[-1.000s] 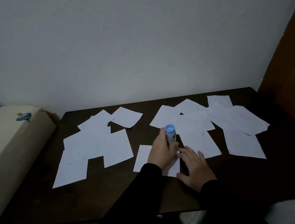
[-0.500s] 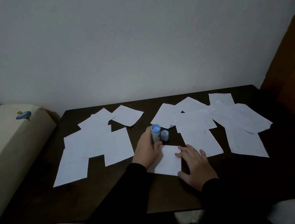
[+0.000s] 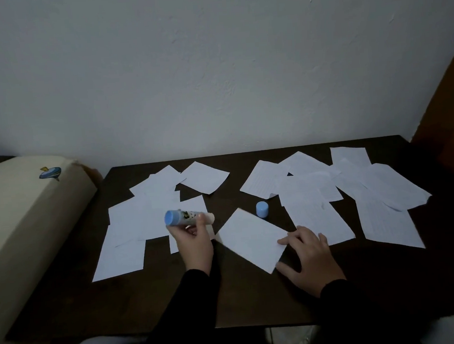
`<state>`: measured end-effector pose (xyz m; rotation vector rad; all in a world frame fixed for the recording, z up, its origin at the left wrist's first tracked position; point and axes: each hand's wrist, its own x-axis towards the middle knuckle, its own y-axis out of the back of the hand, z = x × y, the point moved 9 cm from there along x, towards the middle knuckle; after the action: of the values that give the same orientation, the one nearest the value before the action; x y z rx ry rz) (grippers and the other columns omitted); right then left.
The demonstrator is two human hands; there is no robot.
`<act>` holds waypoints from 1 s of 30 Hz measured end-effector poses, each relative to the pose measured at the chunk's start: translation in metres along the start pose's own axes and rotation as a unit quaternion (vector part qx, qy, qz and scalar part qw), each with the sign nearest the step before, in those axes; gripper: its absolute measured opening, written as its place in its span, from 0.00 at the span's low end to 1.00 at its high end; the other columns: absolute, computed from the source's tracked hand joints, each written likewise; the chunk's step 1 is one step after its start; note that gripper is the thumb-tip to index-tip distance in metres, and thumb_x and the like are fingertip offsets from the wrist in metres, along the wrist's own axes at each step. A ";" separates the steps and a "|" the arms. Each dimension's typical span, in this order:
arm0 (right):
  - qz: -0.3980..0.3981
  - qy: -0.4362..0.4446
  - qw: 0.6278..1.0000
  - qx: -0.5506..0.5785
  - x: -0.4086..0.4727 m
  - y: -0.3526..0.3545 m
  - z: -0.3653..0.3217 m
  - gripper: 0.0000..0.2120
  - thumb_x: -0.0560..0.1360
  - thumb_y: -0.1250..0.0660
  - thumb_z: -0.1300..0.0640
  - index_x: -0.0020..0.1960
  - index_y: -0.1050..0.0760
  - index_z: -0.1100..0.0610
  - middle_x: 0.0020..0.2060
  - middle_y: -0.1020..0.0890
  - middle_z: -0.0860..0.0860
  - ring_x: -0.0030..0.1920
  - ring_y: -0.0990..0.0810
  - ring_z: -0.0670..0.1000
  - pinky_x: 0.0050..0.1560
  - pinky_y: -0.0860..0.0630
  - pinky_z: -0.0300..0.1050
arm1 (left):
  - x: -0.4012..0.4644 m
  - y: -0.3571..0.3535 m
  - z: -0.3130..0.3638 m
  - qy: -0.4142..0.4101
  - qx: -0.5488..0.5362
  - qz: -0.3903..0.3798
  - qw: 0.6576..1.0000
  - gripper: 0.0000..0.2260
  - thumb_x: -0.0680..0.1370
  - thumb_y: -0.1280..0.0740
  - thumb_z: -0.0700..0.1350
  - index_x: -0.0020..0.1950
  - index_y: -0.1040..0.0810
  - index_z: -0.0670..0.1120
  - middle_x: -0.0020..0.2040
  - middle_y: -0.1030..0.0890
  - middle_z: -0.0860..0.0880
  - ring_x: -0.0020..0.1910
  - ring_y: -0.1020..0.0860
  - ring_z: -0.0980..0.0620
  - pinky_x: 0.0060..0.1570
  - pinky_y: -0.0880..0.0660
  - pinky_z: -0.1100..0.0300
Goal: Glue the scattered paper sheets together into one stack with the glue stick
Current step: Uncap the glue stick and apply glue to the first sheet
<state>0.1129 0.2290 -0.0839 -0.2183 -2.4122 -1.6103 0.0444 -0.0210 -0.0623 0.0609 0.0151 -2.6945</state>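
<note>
Left hand [image 3: 191,238] gripping uncapped glue stick [image 3: 188,217] | right hand [image 3: 307,257] fingers flat, pinning near-centre sheet [image 3: 251,239] on surface [image 3: 160,299] | advice: glue edges evenly while pinning.

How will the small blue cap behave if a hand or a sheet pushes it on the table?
The blue cap stands upright on the dark table, a short round cylinder, so a nudge would probably slide it, or tip it and let it roll. It looks like light plastic, so a moving paper sheet beside it could likely shift it.
</note>
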 end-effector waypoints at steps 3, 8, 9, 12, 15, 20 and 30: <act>0.059 0.001 0.998 0.009 -0.001 0.009 -0.002 0.16 0.74 0.41 0.47 0.53 0.20 0.53 0.43 0.24 0.49 0.47 0.23 0.51 0.53 0.26 0.62 | -0.011 0.005 -0.008 -0.005 -0.019 -0.015 1.000 0.23 0.79 0.34 0.44 0.71 0.39 0.49 0.61 0.27 0.49 0.59 0.27 0.52 0.57 0.30 0.59; 0.018 0.002 0.999 -0.034 0.002 -0.001 0.002 0.16 0.69 0.30 0.54 0.57 0.20 0.52 0.51 0.24 0.51 0.55 0.25 0.54 0.54 0.28 0.64 | -0.023 0.000 -0.015 -0.012 -0.002 -0.057 0.998 0.20 0.78 0.33 0.45 0.66 0.37 0.52 0.57 0.25 0.50 0.54 0.25 0.55 0.55 0.30 0.59; 0.009 0.001 1.000 -0.029 0.001 -0.001 0.002 0.15 0.69 0.31 0.50 0.55 0.19 0.52 0.52 0.24 0.51 0.57 0.25 0.54 0.56 0.29 0.65 | -0.024 -0.001 -0.015 -0.015 0.003 -0.064 0.998 0.20 0.78 0.32 0.45 0.66 0.37 0.53 0.56 0.25 0.51 0.52 0.25 0.58 0.55 0.30 0.60; 0.001 0.018 1.000 -0.005 -0.001 0.000 -0.003 0.13 0.71 0.38 0.44 0.50 0.20 0.49 0.56 0.24 0.48 0.62 0.27 0.51 0.63 0.35 0.67 | -0.025 -0.003 -0.016 -0.013 0.012 -0.074 0.997 0.20 0.78 0.33 0.47 0.65 0.38 0.55 0.54 0.26 0.55 0.52 0.26 0.59 0.53 0.30 0.62; -0.039 0.030 0.999 0.002 0.000 -0.004 -0.007 0.18 0.76 0.46 0.52 0.61 0.24 0.46 0.67 0.28 0.42 0.72 0.38 0.47 0.71 0.52 0.65 | -0.027 -0.006 -0.014 -0.015 0.021 -0.081 0.996 0.19 0.78 0.33 0.47 0.64 0.38 0.56 0.51 0.27 0.60 0.49 0.27 0.63 0.48 0.31 0.68; -0.107 0.046 0.993 -0.031 -0.002 -0.013 -0.012 0.24 0.77 0.50 0.45 0.71 0.33 0.43 0.72 0.35 0.37 0.76 0.45 0.48 0.71 0.61 0.62 | -0.034 -0.011 -0.008 -0.026 0.024 -0.111 0.993 0.19 0.78 0.33 0.46 0.63 0.38 0.56 0.53 0.28 0.58 0.51 0.27 0.61 0.53 0.30 0.63; -0.150 0.009 0.989 -0.017 0.001 -0.013 -0.010 0.21 0.79 0.43 0.48 0.72 0.37 0.41 0.74 0.42 0.38 0.76 0.53 0.45 0.72 0.63 0.62 | -0.084 -0.059 0.003 -0.115 0.188 -0.341 0.914 0.20 0.76 0.30 0.45 0.58 0.35 0.62 0.51 0.26 0.66 0.51 0.28 0.76 0.48 0.29 0.75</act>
<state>0.1095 0.2151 -0.0912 0.1606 -2.5004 -1.7642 0.0946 0.0682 -0.0552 -0.1786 -0.6738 -3.3372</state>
